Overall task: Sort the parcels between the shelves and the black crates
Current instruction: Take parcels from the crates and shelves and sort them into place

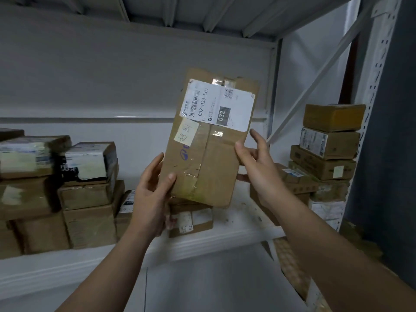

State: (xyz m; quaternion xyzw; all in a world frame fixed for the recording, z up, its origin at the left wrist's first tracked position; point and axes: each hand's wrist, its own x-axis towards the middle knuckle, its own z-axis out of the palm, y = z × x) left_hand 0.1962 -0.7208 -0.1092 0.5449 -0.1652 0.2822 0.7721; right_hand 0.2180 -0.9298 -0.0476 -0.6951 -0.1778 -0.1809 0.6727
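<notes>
A brown cardboard parcel [211,152] with a white shipping label marked 032 and a small yellow note is held up, tilted, in front of the white shelf [243,224]. My left hand [155,188] grips its lower left corner, thumb on the front face. My right hand [254,161] holds its right edge, thumb on the front and fingers behind. No black crate is in view.
Stacked cardboard parcels [90,194] fill the shelf's left side. Another stack [328,147] rises at the right by the perforated upright [378,91]. A small parcel [191,219] lies under the held one. The shelf above [180,16] is close overhead.
</notes>
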